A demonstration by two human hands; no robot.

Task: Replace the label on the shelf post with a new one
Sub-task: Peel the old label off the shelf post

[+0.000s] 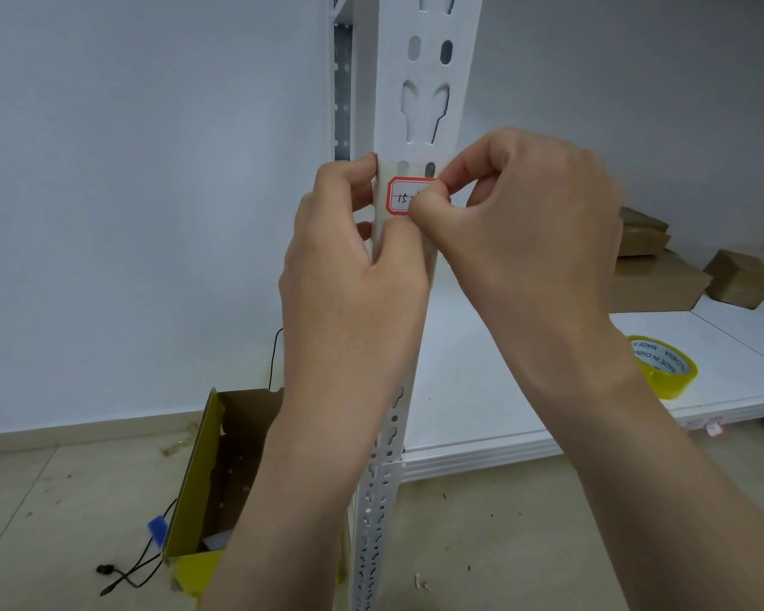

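A white perforated shelf post (428,81) rises through the middle of the view. On it sits a white label (401,195) with a red border and handwritten marks, under a strip of clear tape. My left hand (353,266) grips the post, fingers round its left edge and thumb on the front just below the label. My right hand (521,227) pinches the label's right edge between thumb and forefinger, hiding that half of it.
A white shelf board (525,390) extends right, carrying a yellow roll of clear tape (664,366) and several brown cardboard boxes (662,275) at the back. On the floor to the left stands an open yellow-edged carton (221,469) beside a black cable (129,575).
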